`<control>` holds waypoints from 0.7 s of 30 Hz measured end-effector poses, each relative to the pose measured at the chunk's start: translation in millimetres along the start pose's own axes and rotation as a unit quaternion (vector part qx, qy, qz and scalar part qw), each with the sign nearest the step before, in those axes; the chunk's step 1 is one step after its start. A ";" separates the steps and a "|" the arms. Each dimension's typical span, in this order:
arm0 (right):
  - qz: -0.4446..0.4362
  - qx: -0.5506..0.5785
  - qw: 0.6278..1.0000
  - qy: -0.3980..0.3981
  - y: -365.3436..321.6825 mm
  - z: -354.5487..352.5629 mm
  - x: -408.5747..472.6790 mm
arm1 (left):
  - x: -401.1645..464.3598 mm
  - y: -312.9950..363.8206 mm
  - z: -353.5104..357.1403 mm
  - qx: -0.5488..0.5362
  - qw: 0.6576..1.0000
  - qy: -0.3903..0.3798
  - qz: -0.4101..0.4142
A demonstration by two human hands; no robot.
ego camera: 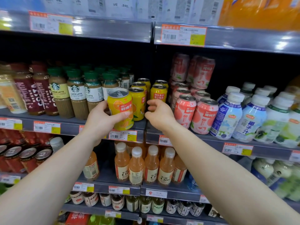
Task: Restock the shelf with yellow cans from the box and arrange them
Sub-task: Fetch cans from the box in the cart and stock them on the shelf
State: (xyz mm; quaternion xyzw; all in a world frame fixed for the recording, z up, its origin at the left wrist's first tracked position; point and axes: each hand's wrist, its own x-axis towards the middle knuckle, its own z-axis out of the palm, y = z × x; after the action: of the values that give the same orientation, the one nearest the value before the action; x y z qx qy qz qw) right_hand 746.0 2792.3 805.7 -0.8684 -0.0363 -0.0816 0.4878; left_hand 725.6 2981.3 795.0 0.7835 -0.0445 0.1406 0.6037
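Note:
My left hand [101, 118] grips a yellow orange-drink can [120, 108], holding it upright at the front edge of the middle shelf [71, 122]. Behind it stand several more yellow cans in rows, one [138, 103] right beside the held can and another [158, 94] further right. My right hand [158, 113] hovers in front of that right-hand can with curled fingers, holding nothing. The box is out of view.
Starbucks coffee bottles [76, 96] stand left of the yellow cans, pink peach cans [194, 111] right of them, some stacked two high. White coconut-drink bottles [248, 117] fill the far right. Orange-tinted bottles [138, 166] sit on the shelf below. Price tags line the shelf edges.

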 end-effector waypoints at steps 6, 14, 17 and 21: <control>-0.051 0.014 0.995 -0.084 -9.7 -8.6 -37.8 | -5.1 15.4 29.4 -0.018 0.998 -0.060 0.016; 0.029 -0.014 0.997 0.069 6.3 -15.6 -21.5 | 8.0 19.7 36.5 -0.005 0.995 -0.099 0.028; 0.094 -0.052 0.991 0.078 11.2 -10.1 -8.4 | 4.7 12.2 29.3 -0.020 0.997 -0.078 0.011; 0.120 -0.067 0.986 0.089 13.7 1.6 3.5 | 2.5 7.2 24.1 -0.027 0.996 -0.089 -0.001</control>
State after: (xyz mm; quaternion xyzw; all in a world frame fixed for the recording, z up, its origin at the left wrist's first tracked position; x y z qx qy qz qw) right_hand 751.6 2786.5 794.0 -0.8866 0.1171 -0.1021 0.4357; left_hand 730.3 2956.5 796.8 0.7765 -0.1013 0.0681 0.6181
